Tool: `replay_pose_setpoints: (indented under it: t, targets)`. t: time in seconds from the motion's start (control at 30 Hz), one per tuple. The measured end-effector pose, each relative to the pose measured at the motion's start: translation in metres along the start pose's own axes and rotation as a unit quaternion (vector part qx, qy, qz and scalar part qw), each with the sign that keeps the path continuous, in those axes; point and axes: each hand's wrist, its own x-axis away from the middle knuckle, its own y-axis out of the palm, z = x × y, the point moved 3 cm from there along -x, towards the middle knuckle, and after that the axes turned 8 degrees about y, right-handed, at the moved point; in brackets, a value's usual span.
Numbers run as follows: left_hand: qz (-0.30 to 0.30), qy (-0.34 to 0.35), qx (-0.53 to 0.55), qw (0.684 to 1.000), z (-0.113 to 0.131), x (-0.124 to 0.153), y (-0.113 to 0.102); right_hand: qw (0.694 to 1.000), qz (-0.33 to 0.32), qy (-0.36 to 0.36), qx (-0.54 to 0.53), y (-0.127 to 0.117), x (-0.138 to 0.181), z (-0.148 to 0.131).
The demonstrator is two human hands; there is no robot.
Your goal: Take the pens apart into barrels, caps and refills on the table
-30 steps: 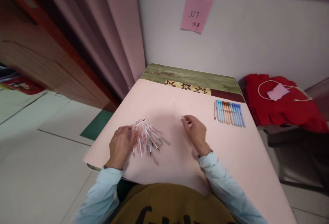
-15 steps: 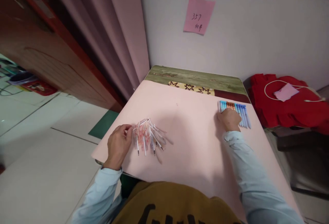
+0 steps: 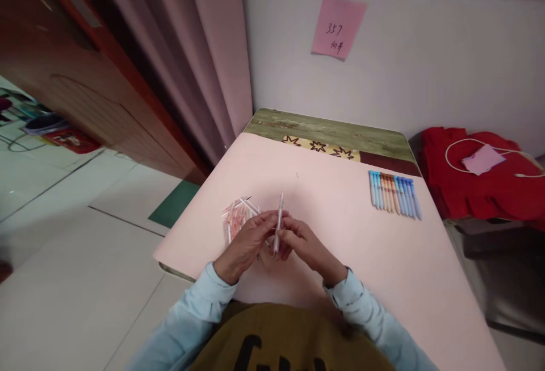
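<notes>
A slim, pale pen barrel [image 3: 280, 220] stands nearly upright between my hands, above the table's near middle. My left hand [image 3: 247, 240] pinches it from the left, thumb and fingers closed on its middle. From the right, my right hand [image 3: 304, 243] grips its lower part. Just behind my left hand lies a loose pile of pen parts [image 3: 234, 216], clear, pinkish and white sticks, partly hidden by that hand. Toward the right edge, a neat row of pens [image 3: 395, 195] in light blue, brown-orange and darker blue lies side by side.
A pale pink sheet [image 3: 340, 200] covers most of the table, leaving a green wood-look strip [image 3: 332, 126] at the back. A red cloth [image 3: 468, 189] with a white cable lies to the right. A wooden door [image 3: 114, 87] and curtain stand left.
My right hand has left the pen row and come to the middle. My left hand has moved right from beside the pile. Both now hold a pen barrel.
</notes>
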Motion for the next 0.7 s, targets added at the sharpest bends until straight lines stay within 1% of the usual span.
replay_pose_setpoints:
  t: [0.07, 0.13, 0.2, 0.27, 0.37, 0.4, 0.47, 0.53, 0.57, 0.63, 0.7]
  targets:
    - [-0.002, -0.007, 0.028, 1.000, 0.001, 0.000, 0.000, 0.999, -0.011, 0.009, -0.034, 0.001, 0.000, 0.000]
    - [0.016, 0.003, 0.060, 0.998, 0.004, 0.001, -0.002, 0.996, -0.008, 0.003, -0.084, 0.001, 0.000, 0.001]
    - [0.033, 0.008, 0.084, 0.996, 0.006, 0.001, -0.003, 0.990, -0.020, 0.007, -0.140, 0.003, -0.001, 0.003]
    - [0.047, 0.012, 0.087, 0.995, 0.007, 0.001, -0.003, 0.978, -0.044, 0.027, -0.201, 0.009, -0.002, 0.008]
    - [0.066, 0.030, 0.077, 0.994, 0.009, 0.001, -0.002, 0.948, -0.085, 0.076, -0.297, 0.016, -0.001, 0.015]
    - [0.064, 0.032, 0.079, 0.994, 0.009, 0.002, -0.003, 0.936, -0.098, 0.092, -0.324, 0.018, 0.000, 0.016]
    - [0.039, 0.020, 0.094, 0.995, 0.009, 0.004, -0.002, 0.917, -0.119, 0.114, -0.363, 0.021, 0.002, 0.017]
    - [0.014, 0.015, 0.113, 0.993, 0.009, 0.007, 0.000, 0.906, -0.131, 0.120, -0.384, 0.023, 0.004, 0.015]
    - [0.012, 0.021, 0.121, 0.992, 0.009, 0.008, 0.000, 0.903, -0.135, 0.120, -0.390, 0.023, 0.005, 0.013]
    - [0.033, 0.040, 0.128, 0.990, 0.009, 0.009, 0.000, 0.907, -0.131, 0.115, -0.384, 0.025, 0.006, 0.011]
    - [0.064, 0.059, 0.117, 0.989, 0.007, 0.009, -0.001, 0.925, -0.103, 0.098, -0.352, 0.024, 0.005, 0.009]
